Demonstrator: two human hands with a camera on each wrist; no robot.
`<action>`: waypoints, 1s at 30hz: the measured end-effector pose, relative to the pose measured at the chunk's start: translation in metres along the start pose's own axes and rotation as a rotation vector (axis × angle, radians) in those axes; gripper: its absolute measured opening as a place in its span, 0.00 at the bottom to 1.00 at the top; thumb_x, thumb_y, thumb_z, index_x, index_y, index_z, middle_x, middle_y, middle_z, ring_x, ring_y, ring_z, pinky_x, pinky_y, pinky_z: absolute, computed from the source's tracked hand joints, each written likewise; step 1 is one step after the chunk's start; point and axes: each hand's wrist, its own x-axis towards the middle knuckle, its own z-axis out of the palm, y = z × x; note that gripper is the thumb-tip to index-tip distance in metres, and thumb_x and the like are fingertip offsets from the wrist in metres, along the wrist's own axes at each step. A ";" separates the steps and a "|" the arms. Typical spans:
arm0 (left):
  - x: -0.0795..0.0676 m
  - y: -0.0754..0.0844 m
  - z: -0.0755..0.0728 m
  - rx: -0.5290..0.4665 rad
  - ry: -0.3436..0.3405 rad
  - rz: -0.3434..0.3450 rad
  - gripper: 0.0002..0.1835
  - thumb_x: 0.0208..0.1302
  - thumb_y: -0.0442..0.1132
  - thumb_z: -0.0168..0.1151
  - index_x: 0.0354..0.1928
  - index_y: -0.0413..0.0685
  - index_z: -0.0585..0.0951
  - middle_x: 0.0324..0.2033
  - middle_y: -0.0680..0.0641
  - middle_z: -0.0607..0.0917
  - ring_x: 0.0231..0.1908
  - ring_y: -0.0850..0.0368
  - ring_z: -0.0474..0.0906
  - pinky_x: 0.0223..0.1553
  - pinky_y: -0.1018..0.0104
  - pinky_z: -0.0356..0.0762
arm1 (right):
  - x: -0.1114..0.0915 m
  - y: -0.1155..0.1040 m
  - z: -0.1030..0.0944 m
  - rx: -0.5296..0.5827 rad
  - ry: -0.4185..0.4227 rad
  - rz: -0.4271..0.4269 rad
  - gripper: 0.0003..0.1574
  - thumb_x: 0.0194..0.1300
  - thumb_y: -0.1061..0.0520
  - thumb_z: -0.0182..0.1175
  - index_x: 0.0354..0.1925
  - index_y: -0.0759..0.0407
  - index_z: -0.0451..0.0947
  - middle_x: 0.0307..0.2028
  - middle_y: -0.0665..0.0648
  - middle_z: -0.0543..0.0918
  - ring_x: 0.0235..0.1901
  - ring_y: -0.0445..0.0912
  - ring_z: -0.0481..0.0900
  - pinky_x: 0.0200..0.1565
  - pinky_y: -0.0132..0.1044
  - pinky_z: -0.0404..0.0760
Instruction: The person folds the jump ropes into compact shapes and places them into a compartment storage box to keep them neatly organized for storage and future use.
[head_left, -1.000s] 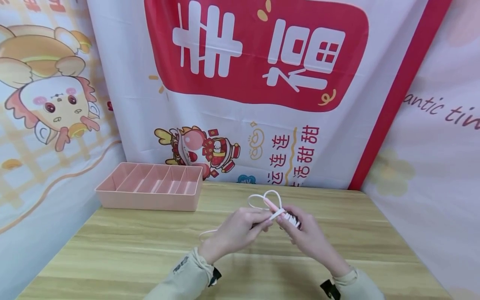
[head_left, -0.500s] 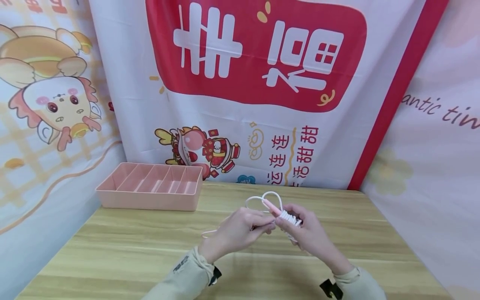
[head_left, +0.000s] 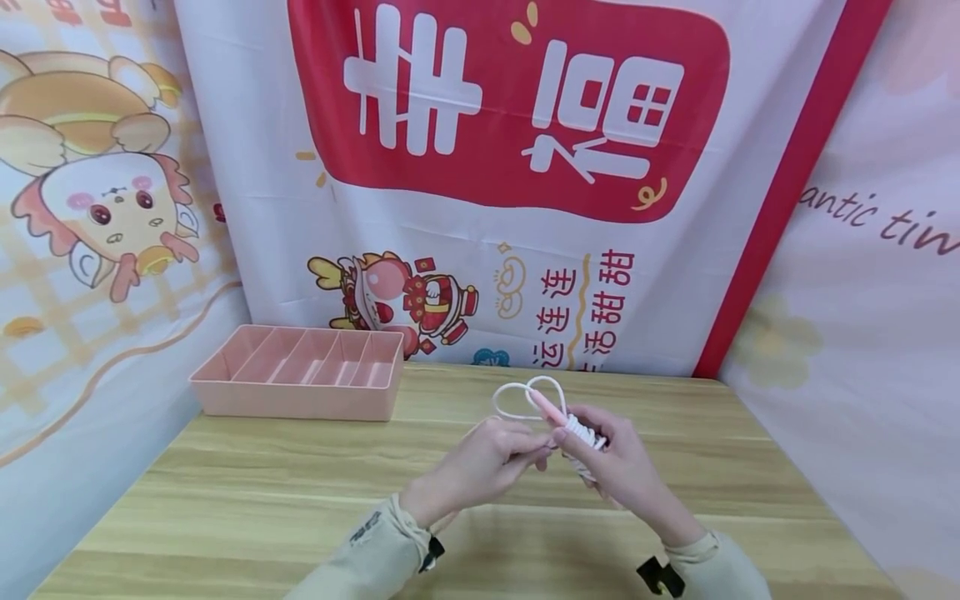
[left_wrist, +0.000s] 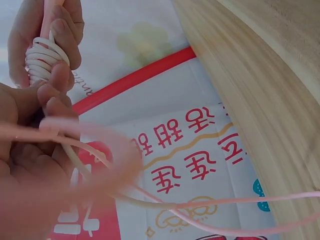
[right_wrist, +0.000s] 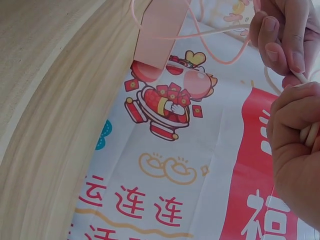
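Note:
In the head view my right hand [head_left: 626, 467] grips a pink handle [head_left: 548, 406] with white cord [head_left: 581, 433] wound round it in several close turns. It looks like a skipping rope. Two white loops stick up beyond the handle's tip. My left hand [head_left: 491, 458], just left of the right one, pinches a strand of the cord between thumb and fingers. The left wrist view shows the coil [left_wrist: 42, 62] near the fingertips of both hands, and a loose length of cord [left_wrist: 250, 200] trailing away, blurred close to the lens. Fingers hide the handle's lower part.
A pink divided box [head_left: 300, 400] stands at the back left of the wood-grain table [head_left: 262, 508]. Behind the table hangs a printed cloth [head_left: 510, 283], with more printed cloth along both sides.
A second ago a strand crossed the front of the handle; now it lies out of sight behind, and my left hand is at the coil's near side. My right hand has kept its hold.

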 end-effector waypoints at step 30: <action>0.000 0.000 -0.011 0.021 -0.211 -0.229 0.07 0.70 0.36 0.61 0.44 0.51 0.87 0.32 0.61 0.83 0.31 0.75 0.75 0.32 0.79 0.74 | -0.002 -0.003 -0.008 0.145 -0.017 -0.004 0.18 0.72 0.60 0.57 0.55 0.71 0.77 0.23 0.65 0.78 0.11 0.43 0.70 0.08 0.37 0.70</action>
